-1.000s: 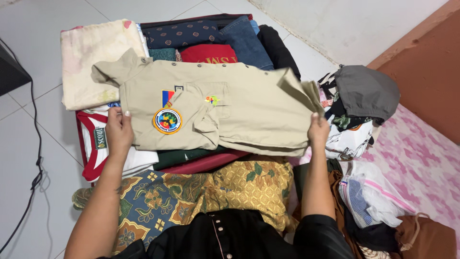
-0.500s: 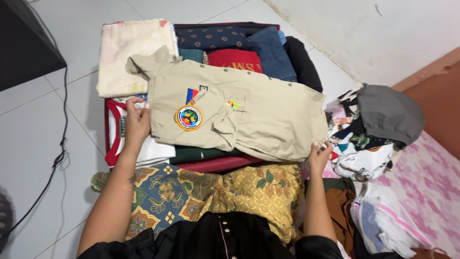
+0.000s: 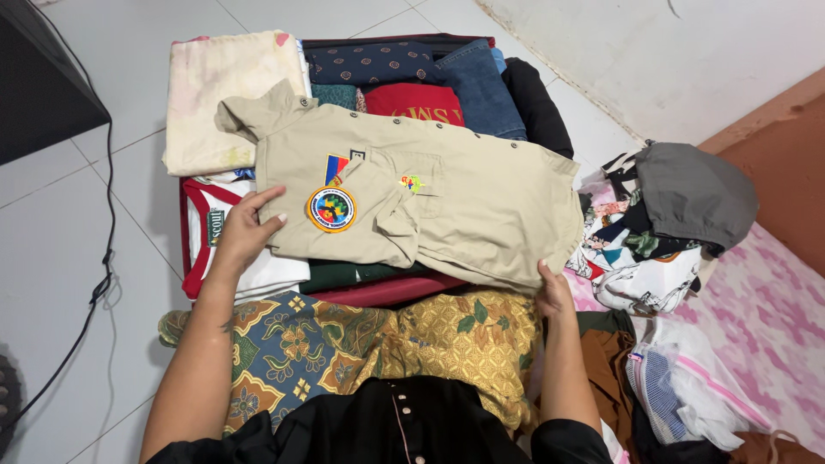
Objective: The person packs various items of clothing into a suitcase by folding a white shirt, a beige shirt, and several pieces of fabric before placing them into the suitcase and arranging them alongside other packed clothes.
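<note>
While left hand [image 3: 245,228] flattens, right hand [image 3: 553,292] pinches khaki shirt [image 3: 464,206]

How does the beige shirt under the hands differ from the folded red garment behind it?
The beige shirt lies on top, fully seen, under both hands; the red garment is half hidden behind it, untouched. The beige shirt has a round patch and buttons; the red garment shows neither. Both lie folded in the pile.

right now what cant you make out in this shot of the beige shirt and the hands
Head view, the only one:
- Folded beige button-up shirt hides most of the folded clothes under it.
- Right hand: fingertips tucked under the shirt's edge, so its grip is hidden.
- Left hand lies flat on the shirt's edge; its palm is unseen.
- Black box, top left: cut off by the frame edge.
</note>
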